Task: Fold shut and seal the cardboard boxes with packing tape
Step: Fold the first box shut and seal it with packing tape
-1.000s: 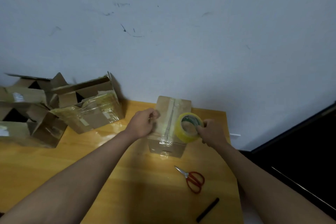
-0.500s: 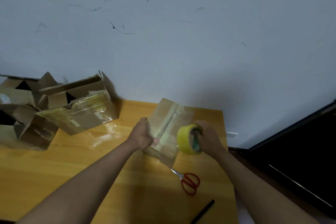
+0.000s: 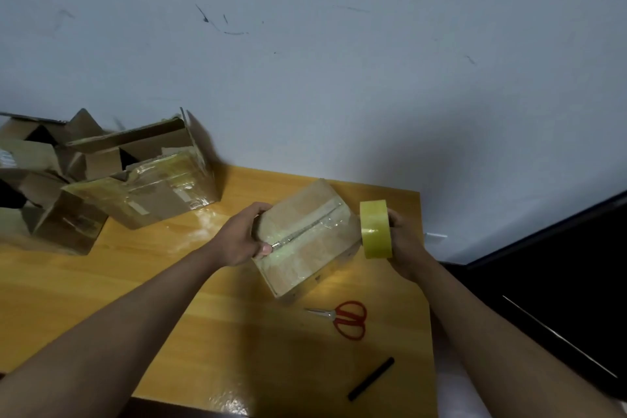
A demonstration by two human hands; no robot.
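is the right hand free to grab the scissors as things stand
Probably not right away. The right hand is gripping the tape roll, so it would have to put that down first. The path itself looks open: the scissors lie bare on the table just below the box.

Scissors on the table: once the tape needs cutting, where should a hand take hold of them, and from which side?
Probably by the red loop handles, coming from the right. The scissors lie flat on the table, closed, blades pointing left and loops toward the right hand. That hand holds the tape roll, so it must put the roll down first.
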